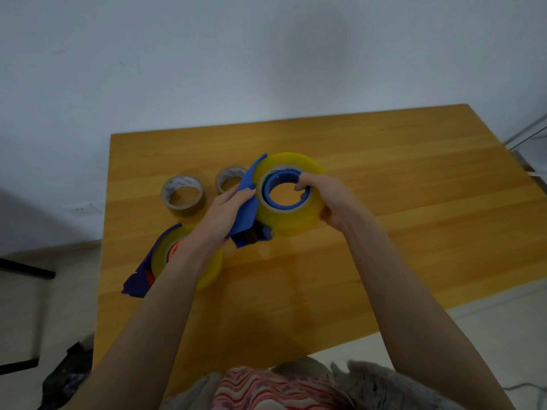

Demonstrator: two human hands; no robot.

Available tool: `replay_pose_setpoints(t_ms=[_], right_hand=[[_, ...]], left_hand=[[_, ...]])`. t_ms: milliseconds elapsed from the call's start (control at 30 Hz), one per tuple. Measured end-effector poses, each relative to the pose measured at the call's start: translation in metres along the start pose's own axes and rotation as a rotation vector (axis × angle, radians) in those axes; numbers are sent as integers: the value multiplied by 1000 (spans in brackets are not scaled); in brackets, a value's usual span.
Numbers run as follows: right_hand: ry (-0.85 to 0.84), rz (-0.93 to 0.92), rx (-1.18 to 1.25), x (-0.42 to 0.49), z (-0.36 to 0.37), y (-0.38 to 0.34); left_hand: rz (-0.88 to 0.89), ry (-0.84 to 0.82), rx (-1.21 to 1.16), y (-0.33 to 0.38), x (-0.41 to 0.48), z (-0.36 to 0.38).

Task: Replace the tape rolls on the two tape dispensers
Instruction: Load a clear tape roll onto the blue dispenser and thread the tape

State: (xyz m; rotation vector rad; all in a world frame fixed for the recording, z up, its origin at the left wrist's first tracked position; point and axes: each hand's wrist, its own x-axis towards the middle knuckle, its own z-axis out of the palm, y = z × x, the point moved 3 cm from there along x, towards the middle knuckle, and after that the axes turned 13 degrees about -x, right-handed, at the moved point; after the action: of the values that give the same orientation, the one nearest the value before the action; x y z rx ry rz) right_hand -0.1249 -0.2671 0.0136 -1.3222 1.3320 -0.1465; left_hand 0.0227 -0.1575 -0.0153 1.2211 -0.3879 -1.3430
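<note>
Nearest us is a red-and-white striped garment [266, 389], and both bare forearms reach out from it to the work.

We hold the large yellow roll of clear tape [290, 223] just above the yellow wooden surface [384, 202], near its middle. The roll sits around the round hub of the blue plastic tape dispenser [250, 211]. Our right hand [328, 199] clamps the roll: its fingers [302, 184] hook over the near rim into the open core, and the thumb side wraps the outer face. Our left hand [228, 208] grips the dispenser's flat blue side plate, fingers [242, 193] curled along its edge, just beside the roll but not on it.

We judge the step to be seating this roll on the hub. To do it well, we keep the left hand steady as the anchor and press the roll squarely down the hub axis, not tilted, until the core sits flush. Our fingertips inside the core should come out before they get pinched. The tape end then needs threading toward the cutter, whose blade we cannot see clearly.

Further out, to the left and closer to us, a second blue dispenser [142, 276] lies on the surface, already carrying a yellow roll [213, 267]. Beyond the left hand stand two grey, nearly spent tape cores [182, 195] [229, 180].
</note>
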Motion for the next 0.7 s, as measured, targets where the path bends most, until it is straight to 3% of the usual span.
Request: replay_pose_setpoints(t_ms=[167,300,500,567,700], right_hand=[[-20,-36,-115,-4,0,-12],[-50,-83,-248,-3,8,-28],[-156,-216,-134,0,31,-41],[-101,-313,-205,-1,33,-40],[227,-379,-229,-6,22,-32]], left_hand=[[-89,-18,41,0,-2,0],[-89,104,123,-7,5,0],[-286,227,-200,-36,4,1],[-319,274,-344,-45,3,4],[-273,321,-635,-50,7,6]])
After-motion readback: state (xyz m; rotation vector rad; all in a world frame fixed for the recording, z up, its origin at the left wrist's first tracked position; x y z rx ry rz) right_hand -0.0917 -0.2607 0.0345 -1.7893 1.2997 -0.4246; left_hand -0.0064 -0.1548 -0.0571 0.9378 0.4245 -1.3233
